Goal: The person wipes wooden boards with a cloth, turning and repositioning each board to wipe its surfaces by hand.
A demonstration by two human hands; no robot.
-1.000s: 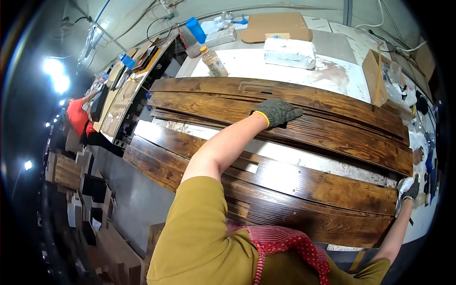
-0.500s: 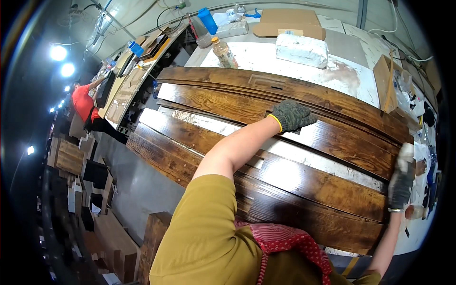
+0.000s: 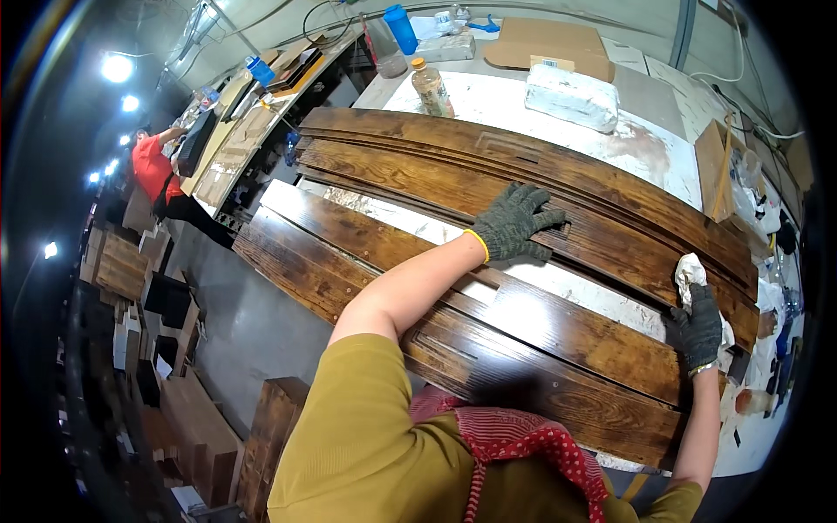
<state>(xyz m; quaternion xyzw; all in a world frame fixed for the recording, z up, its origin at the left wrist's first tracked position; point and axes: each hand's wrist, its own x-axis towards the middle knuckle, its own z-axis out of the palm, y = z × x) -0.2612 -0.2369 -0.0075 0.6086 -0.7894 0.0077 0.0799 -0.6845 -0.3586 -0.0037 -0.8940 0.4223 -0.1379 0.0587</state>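
Observation:
My left hand (image 3: pixel 520 225), in a dark grey knit glove with a yellow cuff, lies with fingers spread across the edge of a brown wooden board (image 3: pixel 405 185). My right hand (image 3: pixel 699 329), gloved alike, grips a crumpled white cloth (image 3: pixel 690 269) over the right end of that board. Behind it lies a stack of matching dark-stained boards (image 3: pixel 602 173). Nearer to me is another stained board (image 3: pixel 575 324), glossy with reflected light, beside a front board (image 3: pixel 532 392) with a slotted recess. White table surface shows in the gap between the rows.
At the back stand an orange-capped bottle (image 3: pixel 432 91), a blue cup (image 3: pixel 400 30), a white wrapped block (image 3: pixel 571 96) and flat cardboard (image 3: pixel 547 45). A cardboard box (image 3: pixel 725 187) with plastic sits right. Another person (image 3: pixel 157 170) in red works at the far-left table.
My right hand with the cloth has come in from the right edge onto the board's end. My left hand has shifted slightly left and spread its fingers.

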